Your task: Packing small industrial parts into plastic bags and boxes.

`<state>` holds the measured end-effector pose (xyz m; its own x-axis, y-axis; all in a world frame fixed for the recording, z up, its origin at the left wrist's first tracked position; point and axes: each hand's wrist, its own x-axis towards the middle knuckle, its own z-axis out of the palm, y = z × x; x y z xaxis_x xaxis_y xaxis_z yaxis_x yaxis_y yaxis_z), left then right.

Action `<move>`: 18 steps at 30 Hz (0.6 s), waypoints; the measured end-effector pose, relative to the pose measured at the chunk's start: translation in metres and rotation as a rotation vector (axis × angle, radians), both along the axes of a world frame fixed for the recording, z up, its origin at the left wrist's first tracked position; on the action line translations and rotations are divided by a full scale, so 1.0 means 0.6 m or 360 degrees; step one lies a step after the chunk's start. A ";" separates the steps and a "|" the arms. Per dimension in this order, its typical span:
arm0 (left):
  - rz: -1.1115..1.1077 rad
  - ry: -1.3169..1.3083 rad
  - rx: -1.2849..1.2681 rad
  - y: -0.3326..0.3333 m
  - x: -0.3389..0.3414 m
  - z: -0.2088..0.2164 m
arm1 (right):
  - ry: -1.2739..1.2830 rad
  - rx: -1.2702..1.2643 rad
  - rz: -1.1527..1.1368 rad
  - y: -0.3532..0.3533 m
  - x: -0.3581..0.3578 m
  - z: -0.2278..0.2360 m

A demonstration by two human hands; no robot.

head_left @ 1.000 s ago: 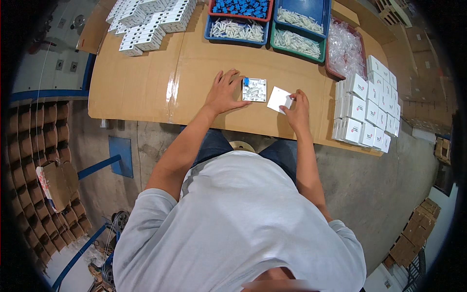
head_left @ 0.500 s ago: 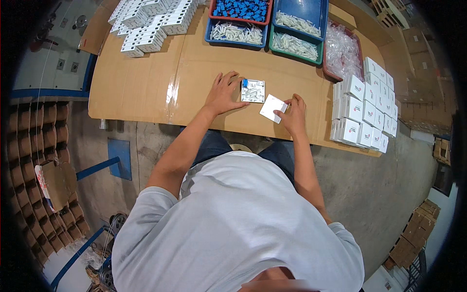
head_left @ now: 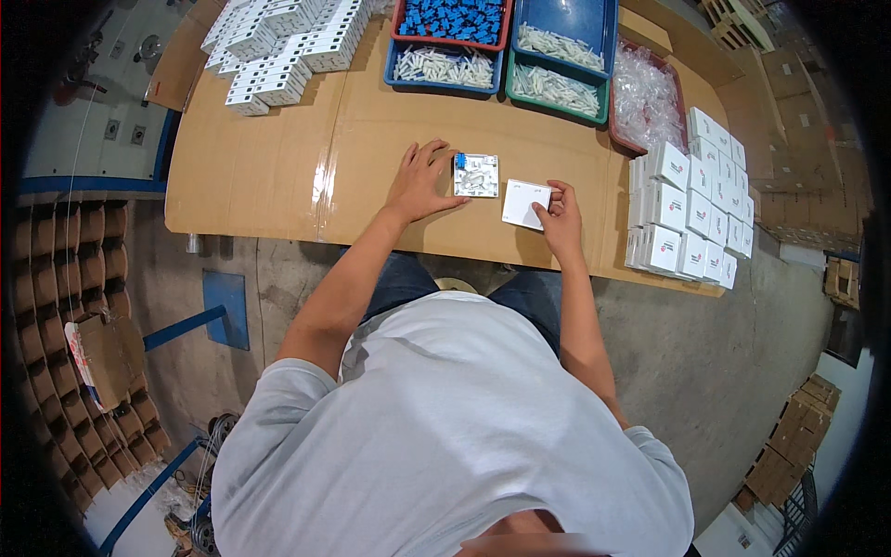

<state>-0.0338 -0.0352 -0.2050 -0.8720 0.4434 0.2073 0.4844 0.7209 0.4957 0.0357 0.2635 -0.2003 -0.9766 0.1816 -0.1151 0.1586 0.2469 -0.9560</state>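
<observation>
My left hand [head_left: 422, 181] lies flat on the surface [head_left: 278, 176], fingers spread and gripping nothing, fingertips just touching the left edge of the open square tray [head_left: 476, 175]. The tray sits flat and holds small white parts, with a blue piece at its top-left corner.

My right hand [head_left: 560, 218] pinches the right edge of the white lid [head_left: 524, 203], fingers closed on it. The lid sits just right of the tray, turned slightly off square. I can't tell whether it's lifted or lying flat.

Around: blue bin of white parts [head_left: 444, 67] and red-rimmed bin of blue parts [head_left: 452, 19] above, green-rimmed bin [head_left: 557, 88] and blue one [head_left: 566, 37] beside them, red tray of clear bags [head_left: 642, 97], stacked white boxes right [head_left: 691, 200] and top-left [head_left: 283, 46].

Risks as I see them:
- Lid goes on skewed. It's rotated against the tray, so a corner could catch and jam.
- Tray slides. My left hand only touches its edge and doesn't clamp it, so a push from the lid could shove it left.
- Loose parts inside look unseated. A lid pressed onto them could pop parts out or not close.
- My edge-only pinch on the lid is weak, so it could slip and drop onto the parts.
- The box stack sits near my right hand, so a wide sweep could knock it off the surface edge.
</observation>
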 end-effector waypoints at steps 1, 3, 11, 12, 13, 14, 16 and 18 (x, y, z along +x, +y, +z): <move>0.0004 0.0004 0.0015 -0.001 0.001 0.000 | 0.0000 -0.0002 0.0003 0.000 0.001 0.002; 0.0008 -0.0008 -0.0008 -0.001 0.000 0.002 | -0.0083 -0.0029 -0.0009 0.005 0.003 0.007; 0.0017 -0.0019 -0.0025 0.003 -0.001 0.009 | -0.0202 -0.0209 -0.0167 0.036 -0.001 -0.037; 0.0014 -0.0031 -0.0001 0.003 -0.001 0.011 | -0.0292 -0.0363 -0.0184 0.039 -0.004 -0.035; 0.0010 -0.0043 0.0023 0.003 -0.001 0.013 | -0.0289 -0.0363 -0.0181 0.041 -0.004 -0.032; 0.0011 -0.0040 0.0024 0.003 -0.001 0.013 | -0.0210 -0.0922 -0.0344 0.045 0.000 -0.028; 0.0079 -0.0016 0.0332 0.004 0.002 0.017 | -0.0121 -0.1483 -0.0490 0.049 0.000 -0.006; 0.0115 -0.0493 0.0960 0.029 0.024 0.028 | -0.0142 -0.1627 -0.0566 0.058 -0.004 0.025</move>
<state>-0.0192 -0.0177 -0.1880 -0.9541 0.2669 0.1360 0.2165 0.3004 0.9289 0.0335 0.2982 -0.1855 -0.8676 0.2302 -0.4407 0.1430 -0.7334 -0.6646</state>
